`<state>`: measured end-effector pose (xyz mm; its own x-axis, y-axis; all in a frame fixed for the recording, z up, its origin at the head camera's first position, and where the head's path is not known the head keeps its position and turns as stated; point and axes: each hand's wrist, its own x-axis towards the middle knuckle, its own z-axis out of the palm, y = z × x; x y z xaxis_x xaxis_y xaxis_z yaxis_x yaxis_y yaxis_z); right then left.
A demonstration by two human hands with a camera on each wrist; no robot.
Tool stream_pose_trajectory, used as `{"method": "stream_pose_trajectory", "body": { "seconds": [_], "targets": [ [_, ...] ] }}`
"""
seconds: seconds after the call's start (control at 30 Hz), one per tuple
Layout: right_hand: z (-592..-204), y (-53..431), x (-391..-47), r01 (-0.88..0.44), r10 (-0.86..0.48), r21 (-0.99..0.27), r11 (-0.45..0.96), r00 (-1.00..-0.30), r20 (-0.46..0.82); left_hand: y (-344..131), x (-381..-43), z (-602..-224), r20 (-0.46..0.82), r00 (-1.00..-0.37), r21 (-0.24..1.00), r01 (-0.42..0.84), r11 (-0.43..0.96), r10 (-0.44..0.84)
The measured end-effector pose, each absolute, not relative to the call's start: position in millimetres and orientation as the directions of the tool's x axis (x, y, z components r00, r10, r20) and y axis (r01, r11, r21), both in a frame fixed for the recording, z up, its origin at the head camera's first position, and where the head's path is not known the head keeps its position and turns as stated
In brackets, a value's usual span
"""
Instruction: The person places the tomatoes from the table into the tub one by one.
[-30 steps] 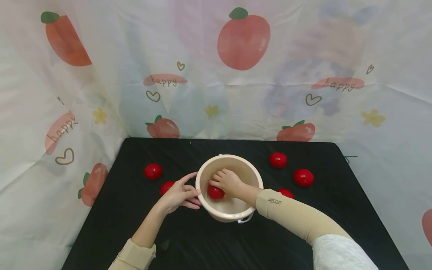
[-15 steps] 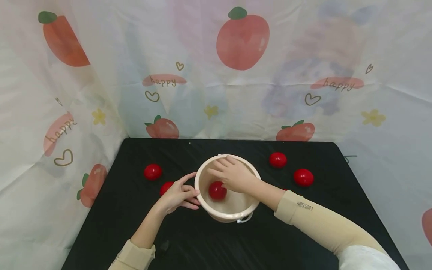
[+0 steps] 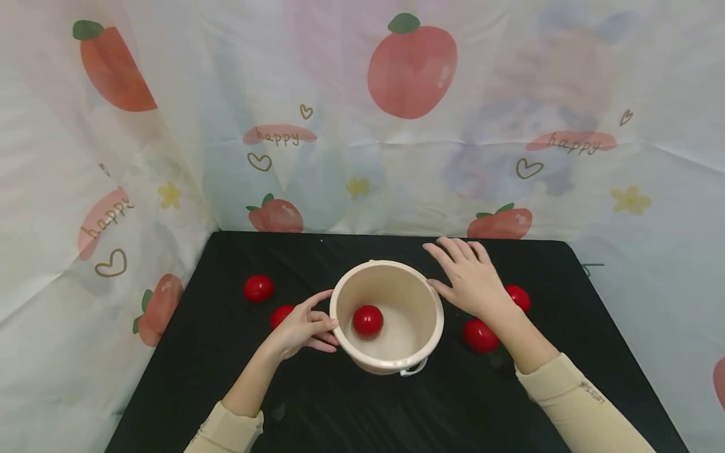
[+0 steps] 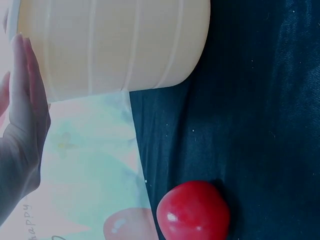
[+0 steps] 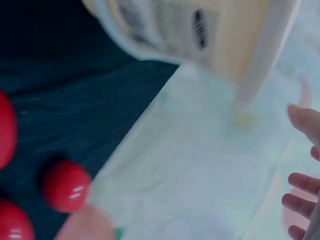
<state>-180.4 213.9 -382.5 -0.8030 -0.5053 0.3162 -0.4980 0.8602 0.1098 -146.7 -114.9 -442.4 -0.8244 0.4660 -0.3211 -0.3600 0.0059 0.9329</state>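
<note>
A cream bucket [image 3: 345, 358] stands upright on the black table, with one shiny red ball [image 3: 368, 321] inside on its floor. At the bucket's left side, my left hand [image 3: 303, 327] touches the rim and wall with extended fingers; the left wrist view shows these fingers [image 4: 22, 75] lying straight along the bucket wall. My right hand [image 3: 470, 277] hangs just right of the bucket, fingers spread and holding nothing. Beneath and beside the right forearm lie a red ball [image 3: 480, 335] and another red ball [image 3: 518, 297], the second partly covered by the wrist.
Left of the bucket lie a red ball [image 3: 258, 288] and a second red ball [image 3: 281, 316] partly behind my left hand. The bucket's white handle [image 3: 413, 367] hangs at the front right. A printed curtain [image 3: 396, 176] stands behind the black table [image 3: 340, 415].
My right hand has let go of the red ball inside the bucket, lifted out and moved right. The ball stays on the bucket floor. My left hand keeps its place at the rim.
</note>
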Motion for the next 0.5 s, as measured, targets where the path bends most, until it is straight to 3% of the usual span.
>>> {"method": "stream_pose_trajectory", "body": {
  "seconds": [0.2,0.5],
  "targets": [
    [-412,260,-160,-0.34,-0.32,-0.029,0.94,-0.909,0.266,-113,-146,-443,-0.316,-0.824,0.933,-0.36,-0.004,0.47],
    [-480,298,-129,-0.251,-0.229,-0.078,0.965,-0.95,0.213,-115,-147,-445,-0.314,-0.831,0.936,-0.352,0.004,0.458]
  ]
}}
